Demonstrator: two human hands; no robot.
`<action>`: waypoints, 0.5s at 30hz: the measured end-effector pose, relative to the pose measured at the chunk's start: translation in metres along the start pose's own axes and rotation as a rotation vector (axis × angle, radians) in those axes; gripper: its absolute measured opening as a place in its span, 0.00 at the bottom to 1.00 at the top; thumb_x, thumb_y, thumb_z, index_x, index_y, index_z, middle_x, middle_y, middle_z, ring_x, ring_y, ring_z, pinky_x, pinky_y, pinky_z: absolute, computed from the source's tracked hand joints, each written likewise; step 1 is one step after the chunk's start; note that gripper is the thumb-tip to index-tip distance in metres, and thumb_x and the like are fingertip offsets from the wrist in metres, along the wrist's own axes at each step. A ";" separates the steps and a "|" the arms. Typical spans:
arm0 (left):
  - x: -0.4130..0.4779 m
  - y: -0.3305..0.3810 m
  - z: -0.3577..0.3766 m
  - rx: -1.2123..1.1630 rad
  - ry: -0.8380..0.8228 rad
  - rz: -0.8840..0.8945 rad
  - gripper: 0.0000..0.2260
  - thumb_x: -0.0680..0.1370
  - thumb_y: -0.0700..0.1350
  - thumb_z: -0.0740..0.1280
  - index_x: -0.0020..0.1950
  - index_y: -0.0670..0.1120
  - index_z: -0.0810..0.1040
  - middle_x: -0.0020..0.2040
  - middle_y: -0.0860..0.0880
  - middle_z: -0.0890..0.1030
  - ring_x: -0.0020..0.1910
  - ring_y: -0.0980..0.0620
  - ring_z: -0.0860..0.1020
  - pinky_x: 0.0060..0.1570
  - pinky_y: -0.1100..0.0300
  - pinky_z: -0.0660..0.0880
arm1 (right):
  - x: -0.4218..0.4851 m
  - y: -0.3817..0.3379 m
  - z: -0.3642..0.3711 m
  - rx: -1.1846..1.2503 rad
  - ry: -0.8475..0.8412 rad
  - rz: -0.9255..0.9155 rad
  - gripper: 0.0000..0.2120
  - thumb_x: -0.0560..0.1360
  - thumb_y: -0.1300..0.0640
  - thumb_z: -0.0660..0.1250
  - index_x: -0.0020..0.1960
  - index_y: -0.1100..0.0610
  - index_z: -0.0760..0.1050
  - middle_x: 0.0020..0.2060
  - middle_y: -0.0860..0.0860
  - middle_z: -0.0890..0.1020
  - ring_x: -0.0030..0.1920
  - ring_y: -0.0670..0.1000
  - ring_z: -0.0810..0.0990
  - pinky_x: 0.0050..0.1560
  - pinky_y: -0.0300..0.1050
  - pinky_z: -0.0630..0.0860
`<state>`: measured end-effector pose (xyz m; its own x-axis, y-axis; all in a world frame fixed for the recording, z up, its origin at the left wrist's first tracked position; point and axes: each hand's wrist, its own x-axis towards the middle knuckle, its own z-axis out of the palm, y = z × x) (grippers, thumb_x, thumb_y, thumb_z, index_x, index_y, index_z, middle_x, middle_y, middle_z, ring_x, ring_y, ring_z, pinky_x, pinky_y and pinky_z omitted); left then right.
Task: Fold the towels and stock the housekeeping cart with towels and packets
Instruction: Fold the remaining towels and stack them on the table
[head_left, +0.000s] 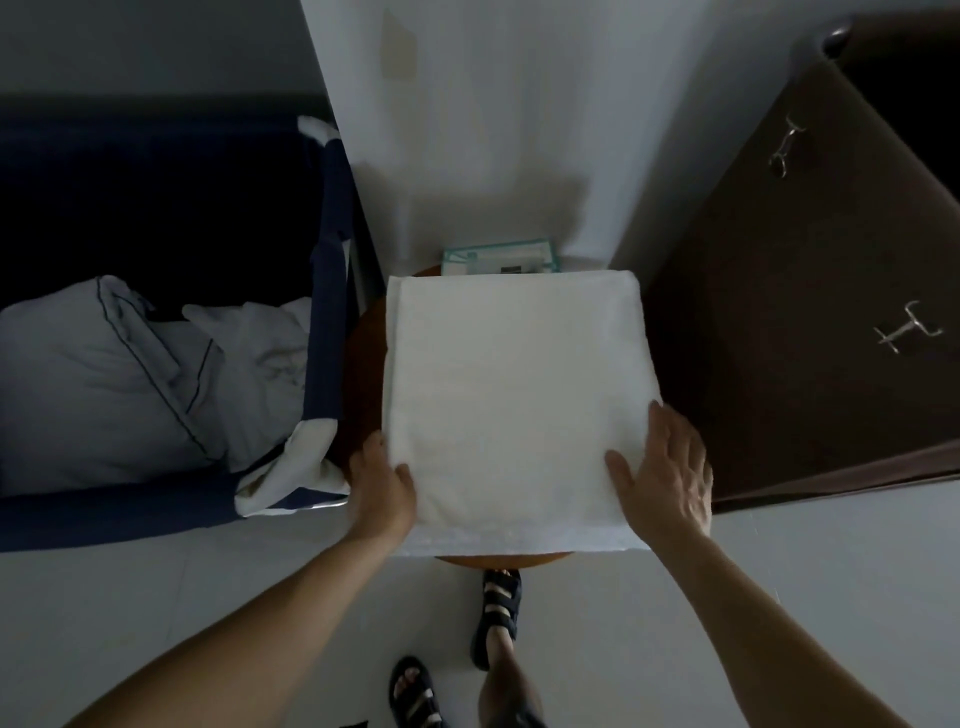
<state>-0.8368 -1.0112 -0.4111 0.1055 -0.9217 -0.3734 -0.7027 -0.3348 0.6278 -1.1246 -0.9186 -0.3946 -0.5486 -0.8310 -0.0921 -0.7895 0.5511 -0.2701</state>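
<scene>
Navy bed (171, 208) fills the left side, w/ a pale pillow (104, 374) lying on it. The brown cabinet (779, 312) stands on the right, 2 metal handles on its front: 1 nearer (906, 330), 1 farther up (784, 145). White wall (519, 104) runs betw. them.

The towel (514, 410) is white, folded to a rough square, and lies flat on the round wooden table (363, 364) betw. bed and cabinet. It covers nearly all the top; the near edge hangs a bit over the table rim. A teal-edged box (498, 257) sits just behind the towel's far edge, against the wall.

My left hand (382, 483) is at the towel's near-left corner: thumb on top, other fingers tucked under the edge and out of sight, so it looks like a pinch on the fabric. My right hand (662, 478) lies flat on the near-right corner, fingers straight along the right edge, thumb spread inward on the cloth, pressing, not gripping.

Below the table, my feet in 2 dark strappy sandals: 1 (501, 597) by the table's near rim, the other (415, 691) closer to me.
</scene>
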 end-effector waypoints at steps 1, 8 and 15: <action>0.003 0.002 0.001 0.052 0.015 0.042 0.22 0.82 0.40 0.59 0.75 0.48 0.61 0.66 0.42 0.68 0.59 0.43 0.74 0.61 0.48 0.73 | 0.002 -0.002 -0.001 -0.080 -0.003 -0.074 0.37 0.77 0.37 0.59 0.79 0.49 0.48 0.79 0.51 0.52 0.78 0.56 0.48 0.74 0.60 0.56; 0.005 -0.014 0.014 0.512 0.028 0.153 0.26 0.79 0.43 0.61 0.77 0.49 0.58 0.73 0.42 0.63 0.67 0.42 0.66 0.67 0.48 0.68 | 0.008 -0.001 0.019 -0.297 -0.202 -0.249 0.37 0.75 0.29 0.36 0.80 0.44 0.43 0.80 0.48 0.39 0.78 0.53 0.32 0.77 0.62 0.45; 0.010 0.001 0.039 0.723 -0.108 0.639 0.31 0.80 0.62 0.42 0.79 0.53 0.35 0.79 0.48 0.31 0.77 0.47 0.31 0.76 0.46 0.36 | 0.003 0.013 0.044 -0.261 -0.154 -0.265 0.34 0.78 0.31 0.36 0.80 0.44 0.38 0.79 0.48 0.39 0.79 0.55 0.36 0.76 0.66 0.48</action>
<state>-0.8644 -1.0134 -0.4409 -0.4866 -0.8525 -0.1909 -0.8713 0.4578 0.1767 -1.1239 -0.9170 -0.4400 -0.2844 -0.9376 -0.1998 -0.9524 0.3002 -0.0527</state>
